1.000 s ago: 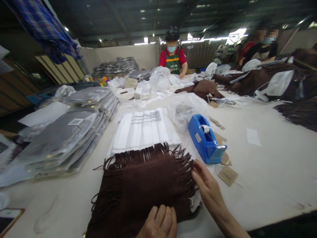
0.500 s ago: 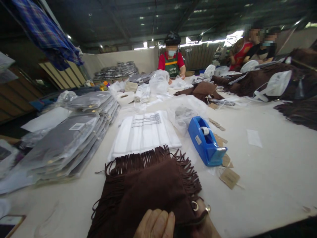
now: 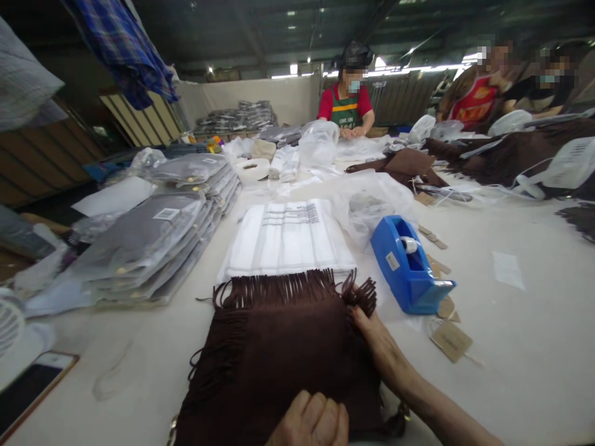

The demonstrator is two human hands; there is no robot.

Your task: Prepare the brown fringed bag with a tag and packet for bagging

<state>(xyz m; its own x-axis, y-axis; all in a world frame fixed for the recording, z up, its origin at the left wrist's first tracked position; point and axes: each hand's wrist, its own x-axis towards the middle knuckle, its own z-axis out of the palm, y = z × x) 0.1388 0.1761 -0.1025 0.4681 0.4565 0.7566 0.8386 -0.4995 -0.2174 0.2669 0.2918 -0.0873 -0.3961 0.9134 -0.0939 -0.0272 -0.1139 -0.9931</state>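
Observation:
A dark brown fringed fabric piece [image 3: 297,359] lies folded on the table in front of me, its strands along the far and left edges. My left hand [image 3: 316,421] is closed over its near edge, fingers curled in; the thumb is out of sight. At the far right corner my right hand [image 3: 372,325] grips the fabric, with a bunch of fringe gathered beyond the fingers. Metal fittings [image 3: 403,411] show by the near right corner. Just beyond the fringe lies a folded white cloth with dark stripes [image 3: 288,241]. A blue tape dispenser [image 3: 409,266] stands to the right.
Bagged grey goods [image 3: 153,235] are stacked at left, with a phone [image 3: 37,390] nearer me. Cardboard tags [image 3: 450,341] lie beside the dispenser. Clear plastic bags [image 3: 372,198] and brown fabric [image 3: 506,148] lie farther back. A co-worker [image 3: 346,111] stands across the table.
My right hand has moved from the near right corner, by the metal rings, to the far right corner, where the fringe is now bunched. The view has shifted left, showing more of the phone.

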